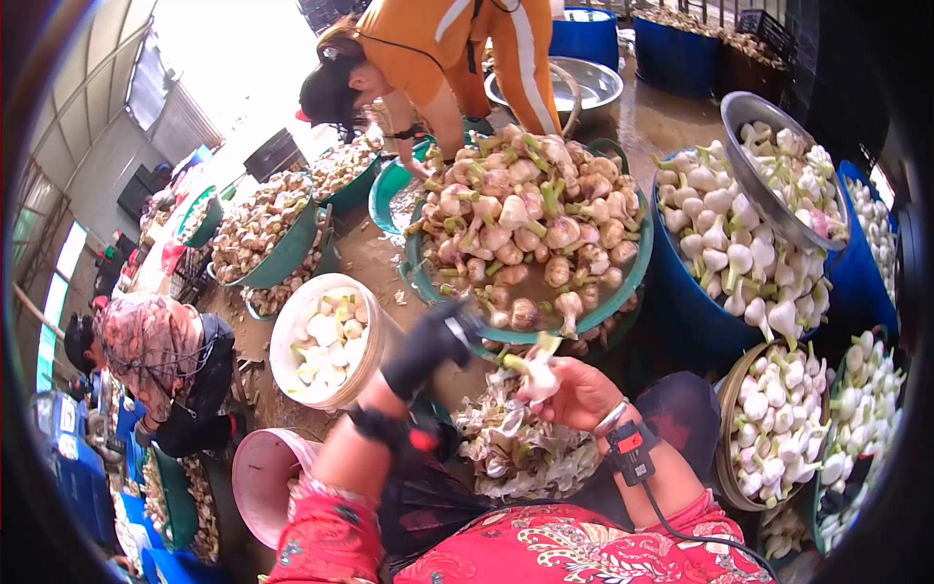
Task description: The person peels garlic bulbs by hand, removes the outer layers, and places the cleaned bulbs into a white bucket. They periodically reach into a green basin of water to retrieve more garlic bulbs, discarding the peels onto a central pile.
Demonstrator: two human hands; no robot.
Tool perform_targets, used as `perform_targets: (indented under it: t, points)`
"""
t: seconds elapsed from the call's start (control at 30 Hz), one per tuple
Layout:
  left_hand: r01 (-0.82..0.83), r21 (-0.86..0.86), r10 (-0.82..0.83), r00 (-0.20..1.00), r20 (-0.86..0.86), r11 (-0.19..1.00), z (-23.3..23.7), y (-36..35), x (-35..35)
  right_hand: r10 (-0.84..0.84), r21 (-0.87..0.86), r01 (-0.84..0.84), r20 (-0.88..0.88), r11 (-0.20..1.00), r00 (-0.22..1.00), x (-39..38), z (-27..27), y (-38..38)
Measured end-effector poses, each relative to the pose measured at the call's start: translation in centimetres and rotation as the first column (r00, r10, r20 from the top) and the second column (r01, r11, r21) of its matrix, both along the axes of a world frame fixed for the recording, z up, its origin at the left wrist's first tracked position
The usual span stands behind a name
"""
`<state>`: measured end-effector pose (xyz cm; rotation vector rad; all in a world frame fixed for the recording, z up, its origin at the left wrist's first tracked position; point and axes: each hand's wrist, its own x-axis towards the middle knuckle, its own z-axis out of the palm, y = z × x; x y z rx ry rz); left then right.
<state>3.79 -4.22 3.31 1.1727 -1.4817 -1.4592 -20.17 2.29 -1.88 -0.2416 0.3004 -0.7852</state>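
The right hand pinches one white garlic bulb in its fingers, right above a heap of dry skins and close to the near edge of the big green tub. The left hand wears a black glove and is near the bulb, but it is too blurry to tell if it is closed on something or has nothing in it. The bulb could slip, because just the fingers hold it and it may be smooth, and then it could get lost in the pale skins. The left hand could also bump it or poke the other fingers, since the two hands are so close. The green tub is piled high with brownish garlic with green stems, so a knock on its edge could make some roll out. Beside the left arm, a white bucket holds clean, pale garlic, and a pink bucket is near it; I cannot tell what is in that one. On the other side, a blue tub is full of white garlic, and a metal bowl with more garlic leans on top. That bowl is tilted, so it could slide and spill. Closer in, a round basket holds white garlic too.
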Motion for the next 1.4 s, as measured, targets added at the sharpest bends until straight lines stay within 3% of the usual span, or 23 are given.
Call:
perform_targets:
  t: [0.07,0.1,0.17,0.23,0.3,0.37,0.43,0.5,0.6,0.77,0.83,0.9,0.93,0.97,1.03,1.1,1.13,1.17,1.23,1.3,1.33,1.37,1.4]
  points:
    - [-0.131,-0.115,0.114,0.983,-0.147,0.985,2.0,-6.4,4.8,-0.011,-0.062,0.012,0.009,0.998,1.0,-0.1,-1.1,-0.7]
    - [-0.316,-0.155,0.322,0.946,0.018,0.936,4.3,-8.9,6.6,-0.031,-0.078,0.031,0.003,0.996,1.0,-0.1,-0.8,-0.6]
    - [-0.391,-0.194,0.407,0.912,0.05,0.9,8.7,-9.6,7.5,-0.045,-0.1,0.041,-0.04,0.994,0.998,0.2,-0.8,-0.6]
    - [-0.321,-0.221,0.326,0.945,-0.011,0.921,10.0,-8.6,6.3,-0.075,-0.115,0.066,-0.075,0.991,0.994,0.6,-1.0,-1.1]
    - [-0.176,-0.124,0.181,0.983,0.031,0.977,8.3,-5.7,3.4,-0.165,-0.153,0.156,-0.048,0.976,0.985,1.0,-1.5,-1.4]
    - [0.014,0.125,-0.01,1.0,-0.029,0.992,4.4,-1.8,0.5,-0.2,-0.144,0.188,-0.071,0.972,0.977,1.0,-1.4,-1.6]
    - [0.146,0.26,-0.091,0.973,-0.212,0.954,0.4,1.3,-2.1,-0.206,-0.121,0.19,-0.128,0.974,0.97,1.3,-1.4,-1.6]
    - [0.168,0.265,-0.127,0.978,-0.163,0.95,-1.2,2.7,-3.7,-0.178,-0.08,0.166,-0.162,0.983,0.971,1.5,-1.2,-1.2]
    - [0.157,0.28,-0.096,0.971,-0.217,0.947,-0.8,3.0,-4.2,-0.159,-0.125,0.136,-0.196,0.983,0.968,1.0,-1.6,-1.3]
    - [0.125,0.199,-0.092,0.982,-0.166,0.972,-0.3,3.5,-5.0,-0.202,-0.173,0.151,-0.331,0.973,0.922,1.1,-1.6,-1.1]
    - [0.049,0.106,-0.053,0.998,0.036,0.993,-0.8,3.6,-5.1,-0.252,-0.203,0.169,-0.51,0.964,0.822,1.6,-1.3,-1.0]
    - [0.017,0.078,-0.018,1.0,0.023,0.997,-1.8,3.7,-5.1,-0.722,-0.728,0.191,-0.538,0.658,0.434,2.7,-2.5,-1.2]
    - [0.013,0.115,-0.006,0.998,-0.055,0.993,-2.1,3.6,-5.1,-0.874,-0.884,0.062,-0.445,0.464,0.196,2.4,-2.1,-1.0]
    - [0.012,0.154,0.009,0.991,-0.133,0.988,-2.4,3.6,-5.0,-0.875,-0.887,0.057,-0.439,0.458,0.203,2.2,-1.5,-1.0]
    - [0.008,0.103,0.0,0.997,-0.081,0.995,-1.9,3.6,-5.0,-0.99,-0.983,-0.146,-0.119,0.108,0.069,2.0,-0.5,-0.7]
    - [-0.06,0.076,0.067,0.992,-0.103,0.995,-2.6,3.2,-4.2,-0.992,-0.959,-0.273,-0.101,0.078,0.075,1.5,0.1,-0.1]
    - [0.016,-0.296,0.007,0.997,0.077,0.955,-2.8,2.9,-3.4,-0.988,-0.942,-0.334,-0.083,0.034,0.132,1.8,-0.3,0.1]
    - [0.204,-0.513,0.095,0.862,0.498,0.834,-2.6,2.6,-2.4,-0.979,-0.921,-0.39,-0.071,-0.01,0.191,2.2,-0.8,0.5]
    - [0.327,-0.743,0.235,0.808,0.54,0.584,-1.7,1.9,-2.0,-0.906,-0.84,-0.54,-0.261,0.044,0.332,2.8,-1.2,1.8]
    - [0.188,-0.787,0.329,0.833,0.445,0.588,-1.0,2.2,-2.0,-0.718,-0.607,-0.746,-0.646,0.275,0.26,2.9,-3.0,1.8]
    - [0.207,-0.786,0.339,0.817,0.467,0.583,-0.9,1.9,-1.6,-0.666,-0.54,-0.788,-0.708,0.296,0.235,2.6,-3.9,1.4]
    - [0.207,-0.784,0.341,0.815,0.469,0.586,-0.9,2.2,-1.5,-0.599,-0.48,-0.784,-0.781,0.393,0.177,2.3,-4.5,1.5]
    - [0.176,-0.745,0.294,0.842,0.452,0.644,-0.6,2.7,-1.8,-0.677,-0.617,-0.693,-0.692,0.374,0.25,2.3,-4.3,1.3]
